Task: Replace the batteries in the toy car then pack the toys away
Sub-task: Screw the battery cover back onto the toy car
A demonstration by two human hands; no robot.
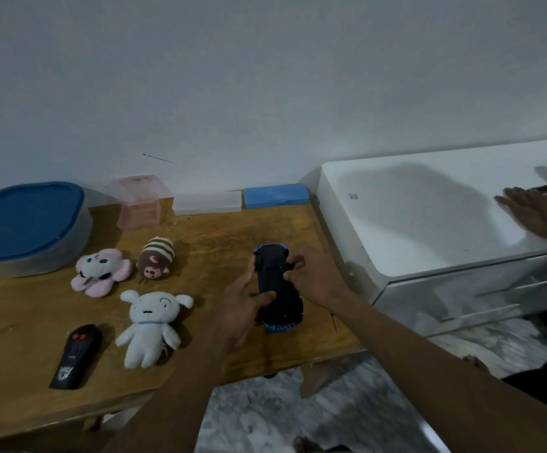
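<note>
Near the right front corner of the brown wooden worktop, the blue toy car with the black underside lies belly-up between my two hands. My left hand grips its left side, with the thumb laid across the black underside and the other fingers reaching up along the flank. My right hand pinches the right side towards the far end, fingertips curled onto the chassis. Whether the car rests on the wood or is lifted off it, I cannot tell. A thin yellowish tool lies just right of the car, near the worktop's right edge, and a white drawer unit stands beyond that edge. The front edge runs close below the car's near end. Bare wood lies open behind the car up to the blue plastic case by the wall. It is also open to the left as far as the white plush dog and the brown striped plush toy.
</note>
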